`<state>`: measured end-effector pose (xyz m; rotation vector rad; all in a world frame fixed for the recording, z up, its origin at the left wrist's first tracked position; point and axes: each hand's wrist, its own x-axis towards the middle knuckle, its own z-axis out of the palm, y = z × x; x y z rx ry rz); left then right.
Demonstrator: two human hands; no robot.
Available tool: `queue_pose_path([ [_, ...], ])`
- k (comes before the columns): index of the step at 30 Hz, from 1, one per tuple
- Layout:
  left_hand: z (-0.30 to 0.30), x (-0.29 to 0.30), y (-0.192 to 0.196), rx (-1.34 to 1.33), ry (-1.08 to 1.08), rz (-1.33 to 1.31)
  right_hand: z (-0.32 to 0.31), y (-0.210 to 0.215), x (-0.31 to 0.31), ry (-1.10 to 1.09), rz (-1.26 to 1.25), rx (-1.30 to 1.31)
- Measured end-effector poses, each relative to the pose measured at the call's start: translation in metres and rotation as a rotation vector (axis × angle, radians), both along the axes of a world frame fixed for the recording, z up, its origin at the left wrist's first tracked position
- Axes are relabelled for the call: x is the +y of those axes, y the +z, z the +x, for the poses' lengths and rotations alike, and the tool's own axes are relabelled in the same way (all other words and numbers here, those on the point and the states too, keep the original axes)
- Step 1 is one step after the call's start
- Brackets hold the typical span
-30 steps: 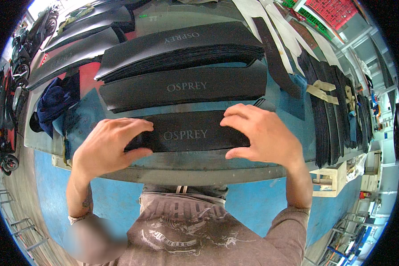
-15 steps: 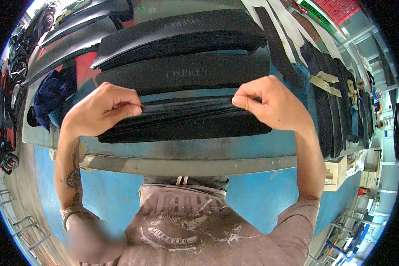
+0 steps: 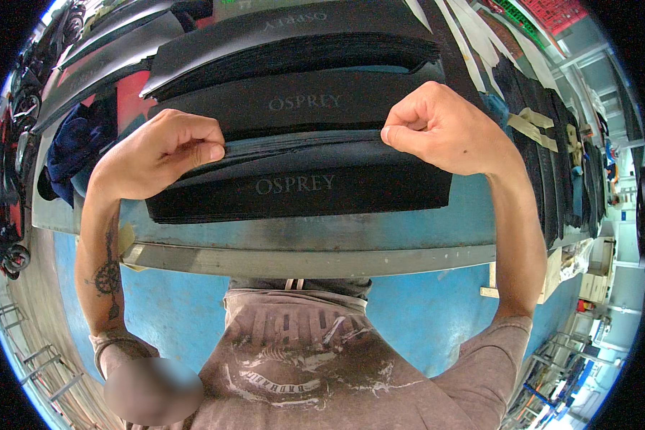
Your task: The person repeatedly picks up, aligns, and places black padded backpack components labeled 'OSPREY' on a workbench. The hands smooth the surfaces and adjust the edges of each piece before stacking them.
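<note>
Fingers [image 3: 202,130] curl in and press against the thumbs [image 3: 212,152] on both sides, pinching, as far as we can judge, the far edge of the near black stack [image 3: 387,186]; how many layers each pinch takes in, we cannot tell. We take that stack as the centre of our clock: it lies on the table [image 3: 337,233] near the front edge, its far side fanned into thin leaves. Leftmost, at nine o'clock, we have dark blue cloth [image 3: 82,147] bunched up. Next comes our left hand [image 3: 154,154], between nine and ten, knuckles up, wrist bent, its tips at the left part of the fanned edge. A looser pinch here could let the inner leaves slide out and skew the stack. Straight at twelve lie a second black stack [image 3: 365,100] and, past it, a third stack [image 3: 229,43]; if our knuckles swung that way, they could nudge the second one, since the gap is small. Between two and three, our right hand [image 3: 448,129] mirrors the left one. It sits slightly farther from us, so an uneven pull could twist or crease the leaves. At three, dark strips [image 3: 566,193] with cream ties [image 3: 534,130] lie near our forearm [image 3: 519,236]; a wide elbow could catch them.
</note>
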<state>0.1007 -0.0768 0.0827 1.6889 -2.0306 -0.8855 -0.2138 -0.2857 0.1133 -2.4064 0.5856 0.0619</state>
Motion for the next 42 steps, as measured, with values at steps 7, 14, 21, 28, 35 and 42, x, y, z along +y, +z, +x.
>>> queue_pose_path([
  [7,0.0,-0.001,0.002,0.065,0.038,0.11,0.006,0.0,-0.004,0.027,-0.019,0.028],
  [14,0.004,0.0,-0.002,0.135,0.055,0.177,0.008,-0.001,-0.004,0.026,-0.019,0.017],
  [21,0.005,0.001,-0.001,0.154,0.1,0.262,0.005,0.0,-0.001,0.024,-0.006,0.018],
  [28,0.0,0.005,0.008,0.073,0.069,0.248,0.003,0.001,0.0,0.016,-0.001,0.007],
  [35,-0.023,0.032,0.01,0.067,0.134,-0.139,-0.02,0.007,0.025,-0.071,-0.209,-0.156],
  [42,-0.033,0.069,-0.013,-0.324,0.129,-0.401,-0.062,-0.03,0.036,0.22,-0.369,-0.124],
])
